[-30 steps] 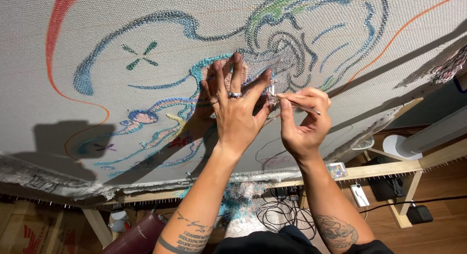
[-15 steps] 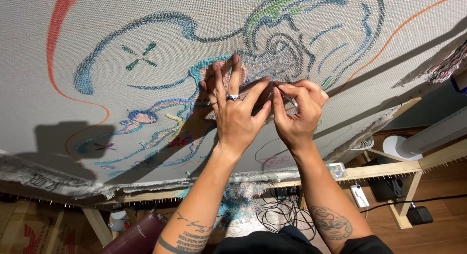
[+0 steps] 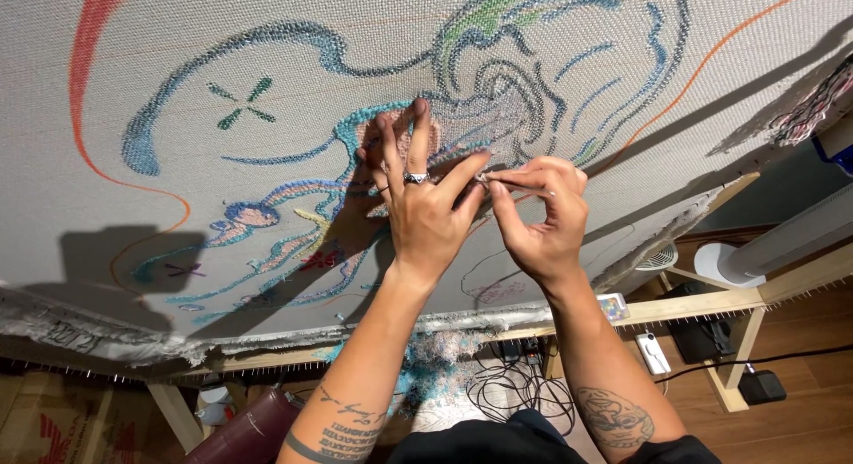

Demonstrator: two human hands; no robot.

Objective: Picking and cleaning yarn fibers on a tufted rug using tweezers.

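Observation:
A large pale backing cloth (image 3: 267, 37) is stretched on a wooden frame (image 3: 693, 306) and carries a tufted design in blue, teal, green, pink and orange lines. My left hand (image 3: 425, 206), with a ring on one finger, lies flat on the cloth, fingers spread over a pink patch of the design. My right hand (image 3: 542, 217) is beside it, thumb and fingers pinched on a thin pale strand or small tool (image 3: 511, 180) right at the cloth near the left forefinger. What exactly is pinched is too small to tell.
Yarn scraps (image 3: 440, 357) and black cables (image 3: 515, 388) lie on the floor below the frame. A small white fan (image 3: 657, 255), a white cylinder (image 3: 782, 242), a dark red roll (image 3: 253, 428) and a black box (image 3: 762, 386) stand around. Loose yarn ends (image 3: 813, 108) hang at the right.
My right hand has moved left, closer to the left hand, and its pinched fingertips now meet the left forefinger at the cloth. The left hand has stayed in place.

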